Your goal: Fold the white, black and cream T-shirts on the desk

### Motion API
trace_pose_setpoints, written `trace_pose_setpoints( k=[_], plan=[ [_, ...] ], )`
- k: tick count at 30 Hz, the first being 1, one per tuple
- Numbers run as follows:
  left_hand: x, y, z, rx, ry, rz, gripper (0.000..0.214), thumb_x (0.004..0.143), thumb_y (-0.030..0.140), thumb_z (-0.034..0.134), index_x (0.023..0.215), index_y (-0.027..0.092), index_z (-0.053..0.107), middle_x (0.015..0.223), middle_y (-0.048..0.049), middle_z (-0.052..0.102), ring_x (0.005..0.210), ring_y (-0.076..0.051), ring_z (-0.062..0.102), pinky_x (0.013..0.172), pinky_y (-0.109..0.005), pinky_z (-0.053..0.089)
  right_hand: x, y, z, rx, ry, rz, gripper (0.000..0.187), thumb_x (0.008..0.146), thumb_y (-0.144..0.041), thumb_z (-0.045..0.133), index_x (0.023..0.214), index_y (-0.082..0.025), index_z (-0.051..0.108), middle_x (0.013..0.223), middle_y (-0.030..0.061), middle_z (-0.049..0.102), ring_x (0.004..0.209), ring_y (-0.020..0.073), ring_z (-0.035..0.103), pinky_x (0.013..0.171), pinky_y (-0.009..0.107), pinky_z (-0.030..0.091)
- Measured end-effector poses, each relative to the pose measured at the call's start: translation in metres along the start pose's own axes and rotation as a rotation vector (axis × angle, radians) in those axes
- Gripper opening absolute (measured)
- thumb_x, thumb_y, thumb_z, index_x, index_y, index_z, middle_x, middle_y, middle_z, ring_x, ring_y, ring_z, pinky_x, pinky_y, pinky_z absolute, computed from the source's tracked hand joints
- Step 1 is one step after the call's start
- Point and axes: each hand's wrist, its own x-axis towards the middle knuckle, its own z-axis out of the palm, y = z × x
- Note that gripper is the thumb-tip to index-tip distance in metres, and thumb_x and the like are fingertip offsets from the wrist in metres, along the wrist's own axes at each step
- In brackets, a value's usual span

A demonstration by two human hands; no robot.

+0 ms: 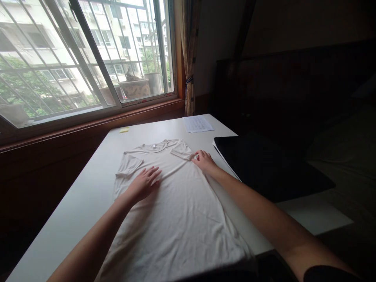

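Note:
A white T-shirt [176, 207] lies spread out on a white table [79, 196], its neckline toward the window and its lower end toward me. Both short sleeves are folded inward over the body. My left hand [144, 183] is over the chest of the shirt near the left sleeve, its fingers stretched out and holding nothing. At the right sleeve, my right hand [205, 161] has thumb and fingers pinched on the sleeve's outer edge. Light wrinkles run across the lower part of the cloth.
A printed sheet of paper [198, 123] lies at the table's far edge, and yellow sticky notes [124, 129] sit at the far left corner. A large black flat item [264, 168] overlaps the right edge. Beyond the table are a barred window [88, 58] and a tied curtain [190, 58].

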Motion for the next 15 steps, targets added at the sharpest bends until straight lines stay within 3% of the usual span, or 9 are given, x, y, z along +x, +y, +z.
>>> trace_pose_setpoints(
  k=[4, 8, 12, 15],
  plan=[
    [0.053, 0.039, 0.008, -0.062, 0.018, 0.142, 0.043, 0.102, 0.032, 0.049, 0.143, 0.021, 0.054, 0.146, -0.0105, 0.059, 0.14, -0.028, 0.049, 0.114, -0.045, 0.044, -0.054, 0.007, 0.004, 0.024, 0.016, -0.039, 0.032, 0.093, -0.035, 0.067, 0.121, -0.02, 0.063, 0.121, 0.0118, 0.061, 0.11, 0.0275, 0.057, 0.1, 0.044, 0.05],
    [0.098, 0.064, 0.021, -0.047, 0.044, 0.204, 0.039, 0.1, 0.034, 0.053, 0.137, 0.023, 0.058, 0.143, -0.0088, 0.06, 0.133, -0.025, 0.054, 0.11, -0.04, 0.047, -0.118, 0.017, -0.009, 0.051, -0.047, -0.083, 0.052, 0.091, -0.05, 0.065, 0.133, -0.021, 0.055, 0.126, 0.0135, 0.057, 0.114, 0.0324, 0.052, 0.101, 0.049, 0.047],
    [0.117, 0.07, 0.023, -0.026, 0.069, 0.181, 0.03, 0.101, 0.032, 0.052, 0.127, 0.023, 0.063, 0.132, -0.0109, 0.063, 0.12, -0.026, 0.058, 0.102, -0.042, 0.049, -0.169, 0.02, -0.031, 0.109, -0.136, -0.106, 0.071, 0.087, -0.06, 0.066, 0.146, -0.025, 0.046, 0.141, 0.0126, 0.051, 0.128, 0.0335, 0.047, 0.11, 0.049, 0.041],
    [0.119, 0.07, 0.017, 0.003, 0.072, 0.177, 0.021, 0.102, 0.029, 0.049, 0.107, 0.021, 0.068, 0.112, -0.0107, 0.067, 0.105, -0.025, 0.06, 0.09, -0.04, 0.051, -0.187, 0.021, -0.045, 0.189, -0.19, -0.151, 0.078, 0.084, -0.062, 0.07, 0.148, -0.025, 0.045, 0.146, 0.0117, 0.05, 0.136, 0.0331, 0.042, 0.115, 0.048, 0.037]
  ],
)
